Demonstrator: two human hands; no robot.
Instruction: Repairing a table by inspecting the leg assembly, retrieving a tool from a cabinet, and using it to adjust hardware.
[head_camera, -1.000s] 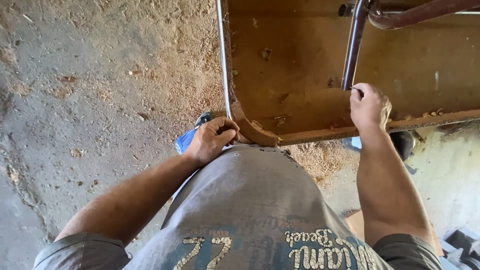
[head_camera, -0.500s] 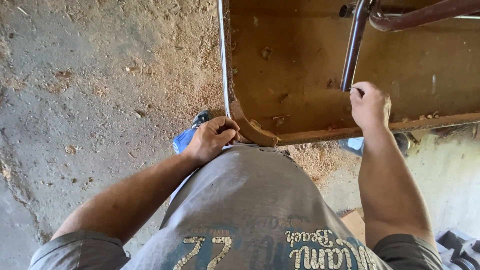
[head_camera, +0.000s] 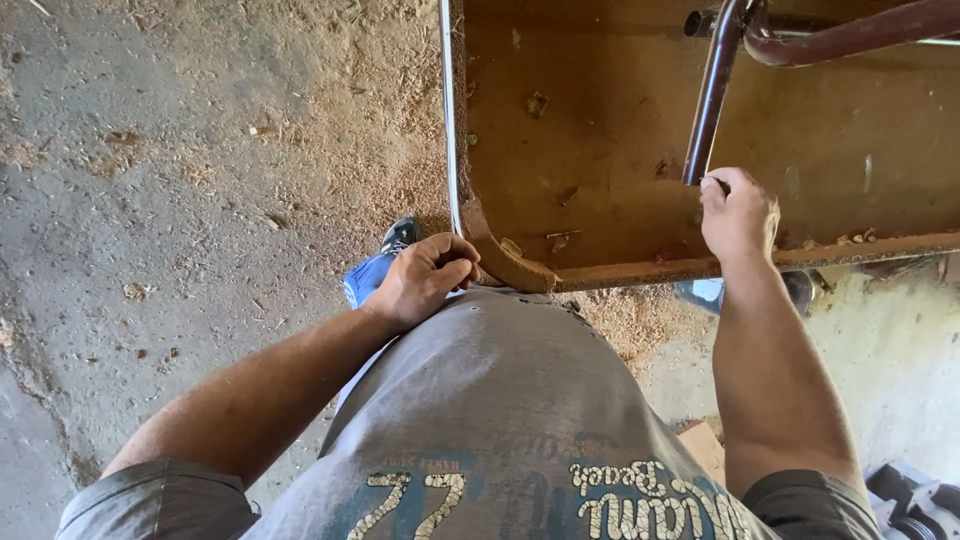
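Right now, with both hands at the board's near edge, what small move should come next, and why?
Probably slide the left hand further along the rounded corner of the board. It grips only that corner, where a thin white strip runs along the edge, while the right hand steadies the metal leg.

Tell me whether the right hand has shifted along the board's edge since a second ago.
No. The right hand still sits at the foot of the dark metal tube, above the board's near edge.

Only 1 view, from the person's head, facing straight down over the grey shirt (head_camera: 480, 420) at close range. The brown board (head_camera: 600, 150) fills the upper right of the frame; the concrete floor (head_camera: 150, 200) fills the left.
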